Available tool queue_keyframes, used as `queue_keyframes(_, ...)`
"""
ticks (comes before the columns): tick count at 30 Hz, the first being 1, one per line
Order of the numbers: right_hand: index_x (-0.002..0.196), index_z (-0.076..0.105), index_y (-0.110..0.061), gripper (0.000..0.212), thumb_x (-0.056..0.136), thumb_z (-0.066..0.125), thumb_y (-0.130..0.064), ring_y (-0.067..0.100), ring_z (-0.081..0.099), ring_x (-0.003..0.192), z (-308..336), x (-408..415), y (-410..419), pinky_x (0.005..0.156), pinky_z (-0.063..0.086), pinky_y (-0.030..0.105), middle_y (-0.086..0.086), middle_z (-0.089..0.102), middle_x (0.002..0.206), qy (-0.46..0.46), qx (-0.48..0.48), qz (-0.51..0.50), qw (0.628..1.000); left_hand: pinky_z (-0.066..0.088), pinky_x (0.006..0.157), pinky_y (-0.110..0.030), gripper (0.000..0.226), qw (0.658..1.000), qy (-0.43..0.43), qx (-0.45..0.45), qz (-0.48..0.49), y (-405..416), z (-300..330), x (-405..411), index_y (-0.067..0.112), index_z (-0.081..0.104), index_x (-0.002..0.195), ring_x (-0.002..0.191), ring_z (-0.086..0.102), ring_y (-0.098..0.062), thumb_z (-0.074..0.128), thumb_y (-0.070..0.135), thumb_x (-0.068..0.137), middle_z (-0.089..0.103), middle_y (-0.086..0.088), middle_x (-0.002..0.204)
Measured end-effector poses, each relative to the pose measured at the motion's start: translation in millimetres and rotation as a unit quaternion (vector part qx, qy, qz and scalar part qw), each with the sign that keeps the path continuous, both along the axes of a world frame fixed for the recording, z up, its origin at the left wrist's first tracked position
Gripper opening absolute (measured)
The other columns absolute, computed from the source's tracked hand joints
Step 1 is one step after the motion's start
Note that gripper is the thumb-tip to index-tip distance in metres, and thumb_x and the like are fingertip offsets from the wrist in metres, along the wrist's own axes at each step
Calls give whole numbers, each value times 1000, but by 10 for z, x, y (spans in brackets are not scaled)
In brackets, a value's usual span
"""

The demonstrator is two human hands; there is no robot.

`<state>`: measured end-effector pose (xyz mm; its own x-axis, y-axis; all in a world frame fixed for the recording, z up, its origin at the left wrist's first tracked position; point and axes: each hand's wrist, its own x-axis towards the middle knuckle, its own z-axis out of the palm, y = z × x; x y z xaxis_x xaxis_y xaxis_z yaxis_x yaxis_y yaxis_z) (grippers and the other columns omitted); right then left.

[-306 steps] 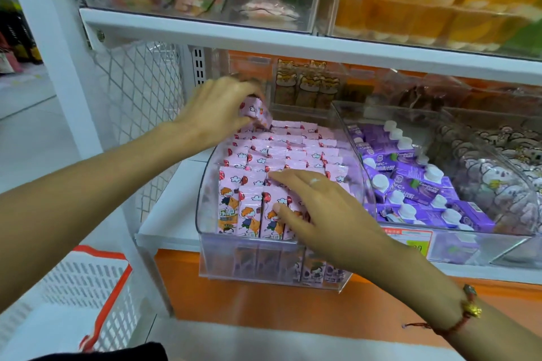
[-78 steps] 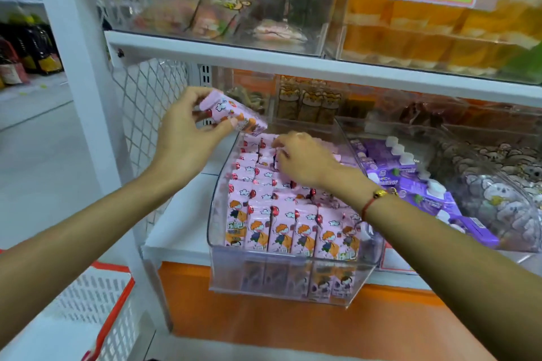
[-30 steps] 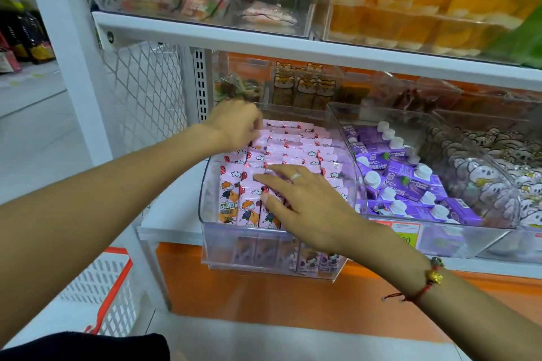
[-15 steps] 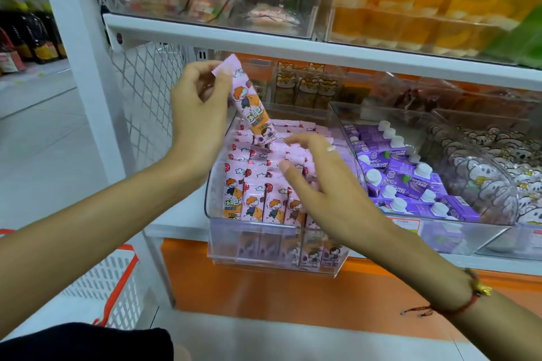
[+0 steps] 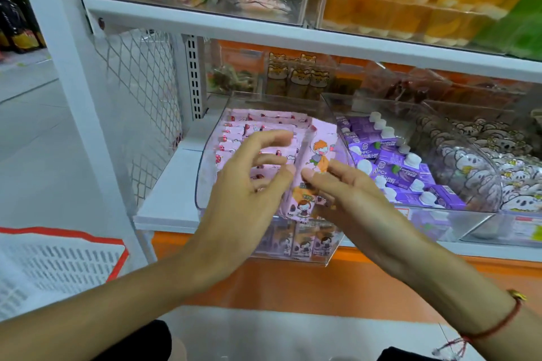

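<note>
A clear plastic bin on the white shelf is packed with rows of small pink drink cartons. In front of it one pink drink carton with a cartoon child stands nearly upright between my hands. My right hand pinches it, thumb on the printed front and fingers behind its lower part. My left hand is at the carton's left edge, thumb tip against it, the other fingers spread and loosely bent over the bin.
A second clear bin holds purple cartons with white caps; bear-print packets fill the one to its right. The upper shelf hangs low overhead. A white mesh panel closes the left side. A white basket with red rim sits low left.
The carton has come down from above the bin's back to in front of it. My left hand's grip has loosened, and my right hand has taken hold of the carton.
</note>
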<state>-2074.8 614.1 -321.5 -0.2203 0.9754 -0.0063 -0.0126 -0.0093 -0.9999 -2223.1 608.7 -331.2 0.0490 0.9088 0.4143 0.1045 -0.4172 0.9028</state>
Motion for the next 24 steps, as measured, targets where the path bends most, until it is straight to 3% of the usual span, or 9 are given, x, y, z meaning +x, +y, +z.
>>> queue_keyframes(3, 92, 64, -23, 4, 90, 61, -21, -3, 63, 72, -22, 38, 6, 63, 48, 16, -16, 69, 76, 5, 6, -11, 1000, 48, 70, -11, 32, 999, 43, -9, -18, -19, -67, 15, 38, 59, 104, 82, 62, -4, 66, 12, 86, 59, 24, 91)
queue_keyframes(7, 106, 64, -11, 23, 86, 66, -22, 7, 65, 80, -19, 65, 5, 67, 52, 19, -3, 70, 86, 19, 14, -31, 999, 49, 67, -11, 43, 994, 102, 28, 4, -44, -85, 25, 36, 57, 111, 91, 60, -2, 74, 33, 71, 59, 23, 104)
queue_keyframes(10, 89, 59, -13, 17, 79, 72, -18, 5, 65, 68, -41, 60, -18, 64, 53, 19, -12, 65, 65, 5, 49, -69, 996, 48, 62, -14, 49, 995, 100, 20, 15, -30, -98, 36, 40, 56, 107, 79, 59, -4, 82, 37, 65, 59, 23, 98)
queue_keyframes(12, 87, 56, -14, 21, 76, 74, -16, 5, 67, 69, -35, 63, -38, 68, 55, 19, -12, 68, 67, -11, 71, -75, 995, 53, 64, -21, 44, 995, 98, 20, 13, -20, -103, 40, 43, 56, 103, 81, 60, -7, 77, 37, 65, 60, 23, 98)
queue_keyframes(14, 104, 58, -10, 29, 79, 71, -14, 10, 70, 87, -11, 90, -48, 79, 56, 24, -5, 73, 91, -9, 73, -61, 995, 55, 66, -24, 41, 995, 97, 28, 3, -23, -110, 43, 45, 57, 103, 86, 62, -7, 75, 38, 67, 62, 23, 100)
queue_keyframes(16, 112, 57, -12, 29, 85, 65, -11, 8, 68, 89, 28, 125, -57, 86, 54, 25, -7, 72, 92, -11, 71, -42, 997, 57, 68, -24, 41, 996, 85, 23, -13, -31, -120, 46, 45, 57, 105, 88, 64, -6, 76, 41, 69, 64, 21, 101)
queue_keyframes(18, 108, 58, -13, 22, 87, 62, -8, 5, 65, 80, 41, 165, -66, 85, 54, 24, -9, 70, 83, -5, 73, -37, 997, 57, 72, -24, 42, 997, 69, 15, -27, -36, -124, 54, 45, 54, 102, 90, 66, -5, 78, 45, 68, 67, 20, 101)
queue_keyframes(20, 108, 59, -14, 25, 84, 65, -8, 5, 68, 82, 42, 215, -79, 83, 55, 23, -7, 73, 89, 2, 78, -45, 996, 57, 77, -25, 42, 998, 59, 9, -36, -39, -125, 86, 40, 50, 97, 92, 66, -5, 79, 47, 69, 68, 18, 101)
queue_keyframes(24, 104, 62, -21, 28, 79, 72, -14, 4, 69, 82, 47, 297, -127, 72, 53, 17, -6, 75, 91, 16, 84, -96, 992, 53, 88, -26, 23, 995, 82, 15, -53, -61, -79, 199, 31, 57, 102, 102, 62, 3, 69, 32, 83, 68, 20, 101)
